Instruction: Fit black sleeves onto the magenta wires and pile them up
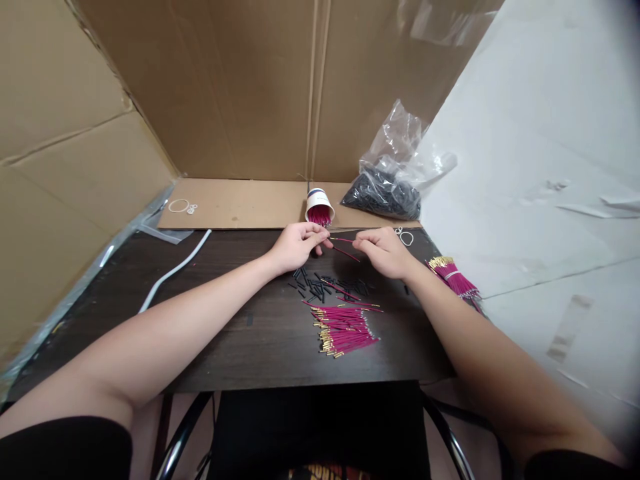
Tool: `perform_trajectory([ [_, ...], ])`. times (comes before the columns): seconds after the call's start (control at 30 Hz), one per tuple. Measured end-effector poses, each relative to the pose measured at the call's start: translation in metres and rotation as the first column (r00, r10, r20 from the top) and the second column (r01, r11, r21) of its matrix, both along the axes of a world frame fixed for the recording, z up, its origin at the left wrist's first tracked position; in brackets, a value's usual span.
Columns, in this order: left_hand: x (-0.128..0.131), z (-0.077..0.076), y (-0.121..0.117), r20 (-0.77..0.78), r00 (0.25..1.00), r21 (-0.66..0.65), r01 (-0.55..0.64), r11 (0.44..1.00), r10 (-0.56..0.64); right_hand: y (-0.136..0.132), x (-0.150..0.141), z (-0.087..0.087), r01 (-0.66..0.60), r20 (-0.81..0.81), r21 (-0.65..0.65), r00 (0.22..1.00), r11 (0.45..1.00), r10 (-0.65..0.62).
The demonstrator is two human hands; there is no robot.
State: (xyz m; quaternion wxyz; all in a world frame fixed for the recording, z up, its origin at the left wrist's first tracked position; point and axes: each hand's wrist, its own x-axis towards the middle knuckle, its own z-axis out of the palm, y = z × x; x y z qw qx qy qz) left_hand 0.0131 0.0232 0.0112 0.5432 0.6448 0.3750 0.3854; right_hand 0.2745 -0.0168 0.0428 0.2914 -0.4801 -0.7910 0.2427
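Note:
My left hand (302,246) is closed in a pinch just in front of a tipped paper cup (319,200), whose mouth is full of red wires (319,215). A short red wire (343,240) stretches from those fingertips to my right hand (383,249), which pinches its other end. A second red wire (347,254) sticks out below from my left fingers. Small black tubes (316,287) lie scattered under both hands, with a few loose wires among them. Closer to me is a pile of red wires (346,330) with gold-coloured ends.
A clear plastic bag (385,187) of black pieces stands at the back right. To the right lies a banded bundle of red wires (454,277). A pale tube (173,270) curves across the left of the dark table (215,353). Cardboard walls (240,87) rise behind and left.

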Motion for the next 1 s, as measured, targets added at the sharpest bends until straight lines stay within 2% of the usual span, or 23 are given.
perform_trajectory([
  [0.23,0.0003,0.0022,-0.0020,0.002,1.000,-0.015,-0.008,1.000,0.008,-0.0009,-0.0016,0.0004,-0.004,-0.006,-0.010,1.000,1.000,0.004],
  [0.67,0.0003,0.0012,-0.0014,0.003,1.000,-0.020,-0.019,1.000,0.019,-0.0051,-0.0063,0.0013,-0.109,-0.024,0.006,0.994,0.994,0.110],
  [0.87,-0.0004,-0.0005,0.0007,0.032,0.999,-0.030,-0.003,1.000,0.004,-0.0009,-0.0024,-0.0014,-0.112,-0.016,-0.030,0.994,0.993,0.111],
  [1.0,0.0010,0.0043,0.0000,0.054,0.998,-0.081,-0.020,0.997,0.025,0.0000,-0.0026,-0.0027,-0.074,-0.030,-0.001,0.997,0.997,0.074],
])
